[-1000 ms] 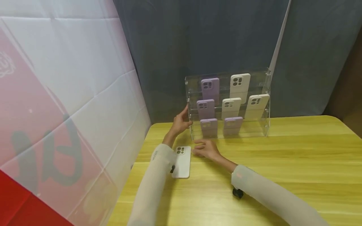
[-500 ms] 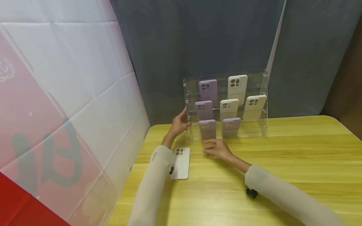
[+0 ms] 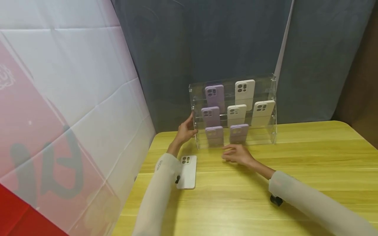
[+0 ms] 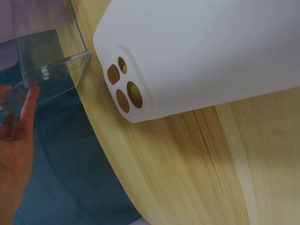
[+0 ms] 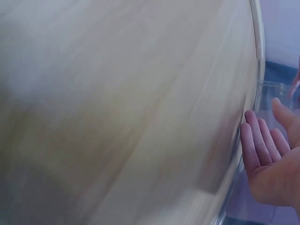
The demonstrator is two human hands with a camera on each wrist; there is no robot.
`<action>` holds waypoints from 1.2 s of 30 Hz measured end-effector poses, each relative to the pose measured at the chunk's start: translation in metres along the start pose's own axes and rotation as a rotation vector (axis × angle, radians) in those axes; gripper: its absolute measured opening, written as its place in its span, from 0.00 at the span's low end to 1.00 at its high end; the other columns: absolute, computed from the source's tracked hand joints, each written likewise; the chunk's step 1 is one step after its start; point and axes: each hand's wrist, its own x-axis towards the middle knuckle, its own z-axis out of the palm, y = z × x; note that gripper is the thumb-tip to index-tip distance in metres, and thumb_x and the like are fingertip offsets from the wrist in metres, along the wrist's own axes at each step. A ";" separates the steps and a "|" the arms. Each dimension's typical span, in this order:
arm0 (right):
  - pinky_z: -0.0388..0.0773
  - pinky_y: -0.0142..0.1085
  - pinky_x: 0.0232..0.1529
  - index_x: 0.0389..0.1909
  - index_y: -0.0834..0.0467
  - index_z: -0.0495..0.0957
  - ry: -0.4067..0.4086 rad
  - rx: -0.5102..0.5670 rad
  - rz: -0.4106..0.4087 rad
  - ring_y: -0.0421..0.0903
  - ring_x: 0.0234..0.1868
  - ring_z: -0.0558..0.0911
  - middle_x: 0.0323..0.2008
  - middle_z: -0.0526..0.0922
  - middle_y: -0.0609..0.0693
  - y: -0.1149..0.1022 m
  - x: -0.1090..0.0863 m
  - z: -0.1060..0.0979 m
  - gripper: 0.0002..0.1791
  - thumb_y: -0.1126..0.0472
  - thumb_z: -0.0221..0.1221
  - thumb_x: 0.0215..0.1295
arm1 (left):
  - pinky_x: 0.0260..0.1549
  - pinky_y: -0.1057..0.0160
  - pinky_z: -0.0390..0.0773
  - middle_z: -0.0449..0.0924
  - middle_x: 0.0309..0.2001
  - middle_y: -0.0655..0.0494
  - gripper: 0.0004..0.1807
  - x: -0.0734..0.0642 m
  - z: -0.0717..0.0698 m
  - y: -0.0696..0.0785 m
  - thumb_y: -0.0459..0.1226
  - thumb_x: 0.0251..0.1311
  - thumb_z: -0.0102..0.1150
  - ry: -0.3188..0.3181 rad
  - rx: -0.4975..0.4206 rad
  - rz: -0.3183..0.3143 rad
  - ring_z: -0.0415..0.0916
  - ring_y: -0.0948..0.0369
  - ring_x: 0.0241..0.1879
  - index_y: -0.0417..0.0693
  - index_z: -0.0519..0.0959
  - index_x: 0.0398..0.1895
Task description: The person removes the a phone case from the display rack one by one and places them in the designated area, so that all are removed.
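Observation:
A clear acrylic display rack (image 3: 261, 137) stands at the back of the table, holding lilac and white phone cases on its tiers. My left hand (image 3: 184, 131) touches the rack's left side panel, its fingers fairly straight in the left wrist view. Just in front of the bottom tier, near a lilac phone case (image 3: 239, 132), is my right hand (image 3: 238, 154) with loose fingers and nothing in them. A white phone case (image 3: 188, 173) lies flat on the table beside my left forearm. Wood shows through its camera cutouts in the left wrist view.
The wood-grain table (image 3: 251, 209) carries the rack near its far edge. A dark grey curtain (image 3: 236, 36) hangs behind, and a white printed cloth (image 3: 97, 82) closes off the left side. Both forearms wear light sleeves with black wrist-mounted devices.
My right hand has moved to the right along the rack's front, from its left corner to the second lilac case. My left hand stays at the side panel. The head view has shifted slightly.

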 end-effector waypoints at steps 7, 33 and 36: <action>0.91 0.45 0.42 0.60 0.74 0.77 0.021 -0.071 -0.005 0.61 0.42 0.90 0.47 0.88 0.67 -0.002 -0.007 -0.025 0.25 0.67 0.70 0.66 | 0.35 0.61 0.91 0.72 0.70 0.34 0.53 0.000 0.001 0.000 0.20 0.60 0.64 0.005 -0.005 0.009 0.79 0.42 0.62 0.63 0.54 0.84; 0.88 0.31 0.38 0.52 0.70 0.84 0.174 -0.338 -0.101 0.53 0.40 0.91 0.42 0.90 0.62 -0.005 -0.021 -0.101 0.18 0.63 0.70 0.67 | 0.38 0.56 0.91 0.73 0.70 0.37 0.53 0.003 0.000 -0.002 0.20 0.60 0.64 0.001 0.001 0.000 0.78 0.43 0.63 0.66 0.55 0.83; 0.86 0.27 0.36 0.53 0.71 0.83 0.185 -0.340 -0.107 0.51 0.40 0.91 0.43 0.90 0.63 -0.008 -0.022 -0.110 0.18 0.63 0.69 0.67 | 0.37 0.58 0.91 0.73 0.70 0.38 0.53 0.003 0.000 -0.003 0.20 0.60 0.64 0.000 -0.002 0.000 0.78 0.43 0.64 0.65 0.54 0.83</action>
